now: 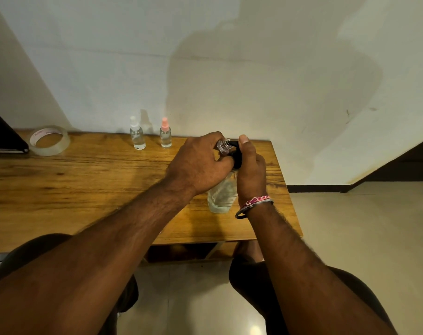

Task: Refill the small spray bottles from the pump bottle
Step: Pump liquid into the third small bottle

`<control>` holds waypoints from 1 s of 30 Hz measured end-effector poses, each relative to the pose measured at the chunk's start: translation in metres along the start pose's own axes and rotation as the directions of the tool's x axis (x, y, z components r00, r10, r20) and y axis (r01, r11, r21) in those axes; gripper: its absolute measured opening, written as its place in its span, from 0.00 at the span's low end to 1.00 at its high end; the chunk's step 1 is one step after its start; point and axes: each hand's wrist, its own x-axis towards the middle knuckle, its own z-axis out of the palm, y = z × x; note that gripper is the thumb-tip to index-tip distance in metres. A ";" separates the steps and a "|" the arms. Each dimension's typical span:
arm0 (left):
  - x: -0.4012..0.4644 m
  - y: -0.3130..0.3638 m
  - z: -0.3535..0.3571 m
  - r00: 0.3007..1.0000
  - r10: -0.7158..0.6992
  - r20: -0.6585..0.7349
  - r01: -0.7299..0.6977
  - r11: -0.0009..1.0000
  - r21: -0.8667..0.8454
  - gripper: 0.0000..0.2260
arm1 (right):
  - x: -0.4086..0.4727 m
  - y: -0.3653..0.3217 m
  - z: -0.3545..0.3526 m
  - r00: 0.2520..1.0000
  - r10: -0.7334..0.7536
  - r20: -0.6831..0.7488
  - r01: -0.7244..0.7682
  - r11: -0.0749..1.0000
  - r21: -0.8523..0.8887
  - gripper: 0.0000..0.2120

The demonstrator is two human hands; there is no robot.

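Observation:
A clear pump bottle (221,197) with a black pump head (236,155) stands near the right end of the wooden table (84,189). My right hand (250,170) is wrapped over the pump head from the right, thumb up. My left hand (198,163) holds a small uncapped clear spray bottle (223,145), its threaded neck right at the pump's nozzle. Two more small spray bottles stand at the table's back edge against the wall: one with a white cap (137,134) and one with a pink cap (165,134), both holding clear liquid.
A roll of clear tape (49,140) lies at the back left, next to a dark flat object (2,136) at the left edge. The table ends just right of the pump bottle; beyond is tiled floor (350,226). My knees are under the front edge.

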 end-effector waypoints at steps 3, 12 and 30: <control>0.001 0.002 -0.001 1.000 0.008 -0.016 -0.008 1.000 -0.012 0.03 | -0.001 -0.003 -0.001 0.999 -0.004 0.038 0.005 1.000 -0.008 0.19; 0.000 0.003 -0.004 1.000 -0.001 -0.011 0.001 1.000 -0.019 0.03 | -0.002 -0.006 -0.002 0.996 0.014 0.085 -0.010 0.999 -0.037 0.23; 0.000 0.000 0.000 1.000 -0.008 0.002 0.008 1.000 -0.016 0.03 | 0.004 0.003 -0.002 1.000 -0.010 0.008 0.010 1.000 0.003 0.21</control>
